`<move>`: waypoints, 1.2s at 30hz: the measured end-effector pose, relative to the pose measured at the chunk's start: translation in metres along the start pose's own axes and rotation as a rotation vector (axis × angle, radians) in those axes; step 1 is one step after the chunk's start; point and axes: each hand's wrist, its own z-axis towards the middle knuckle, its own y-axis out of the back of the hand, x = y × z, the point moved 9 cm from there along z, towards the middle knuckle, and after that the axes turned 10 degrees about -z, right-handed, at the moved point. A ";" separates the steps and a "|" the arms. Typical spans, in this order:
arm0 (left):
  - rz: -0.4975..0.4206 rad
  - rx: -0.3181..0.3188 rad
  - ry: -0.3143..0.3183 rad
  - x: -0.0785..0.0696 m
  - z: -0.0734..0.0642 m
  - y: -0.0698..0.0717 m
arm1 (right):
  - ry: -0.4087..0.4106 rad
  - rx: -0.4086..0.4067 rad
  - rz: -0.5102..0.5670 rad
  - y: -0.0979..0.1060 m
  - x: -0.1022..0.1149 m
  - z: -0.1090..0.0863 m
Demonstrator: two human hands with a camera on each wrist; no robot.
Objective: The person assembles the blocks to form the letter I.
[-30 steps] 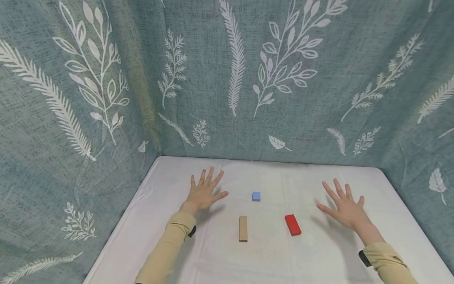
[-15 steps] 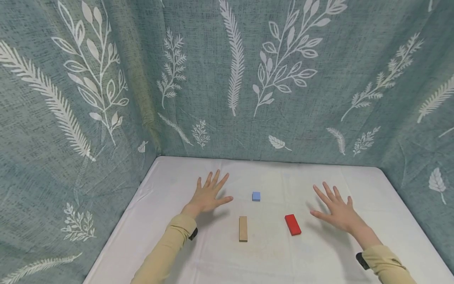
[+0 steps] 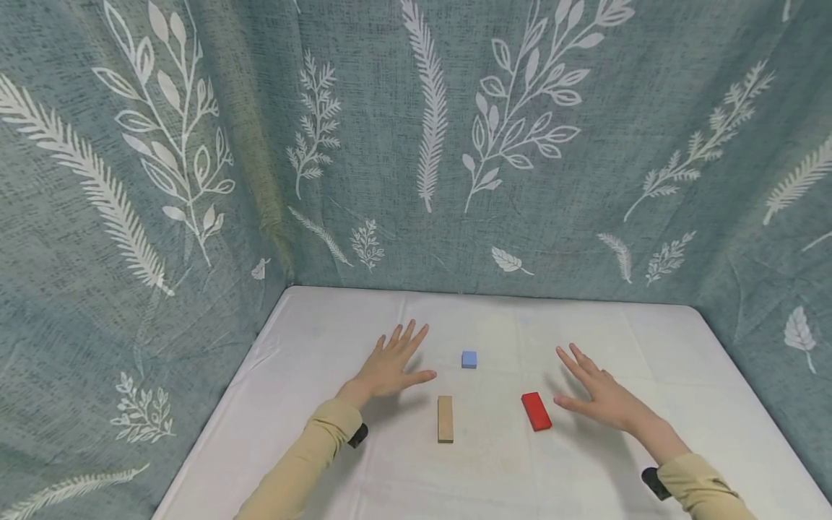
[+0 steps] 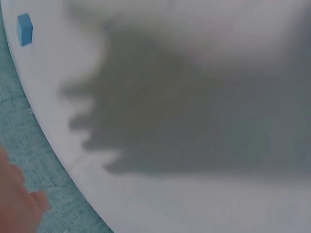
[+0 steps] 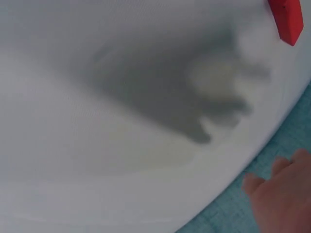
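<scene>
Red block (image 3: 536, 412), lower right of centre, long axis slanting down-right, just left of the nearer right hand (image 3: 604, 401)! That grip's apart, holding nothing.

There are three blocks (image 3: 469, 360) (image 3: 445, 419) (image 3: 536, 412), two hands (image 3: 386, 368) (image 3: 603, 399), two sleeves (image 3: 299, 462) (image 3: 703, 485) and one white table (image 3: 494, 480).

In the wrist views, the left hand (image 4: 17, 201) and right hand (image 5: 284, 199) are cut off and blurred; above the latter, the red block (image 5: 288, 20) is cropped at the top. In the head view, the right hand's outer fingers are mostly hidden, and behind both hands the sleeves (image 3: 302, 462) are cropped
</scene>
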 end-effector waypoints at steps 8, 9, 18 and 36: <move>-0.086 0.039 -0.027 -0.010 -0.002 -0.008 | 0.034 0.061 0.103 -0.010 0.014 0.000; -0.092 0.044 -0.031 -0.012 -0.002 -0.009 | 0.047 0.060 0.102 -0.011 0.016 0.000; -0.194 0.132 -0.022 -0.019 -0.005 -0.019 | 0.132 0.067 0.089 -0.014 0.032 0.000; -0.235 0.245 -0.086 -0.028 -0.009 -0.047 | 0.218 0.129 0.077 -0.032 0.043 0.004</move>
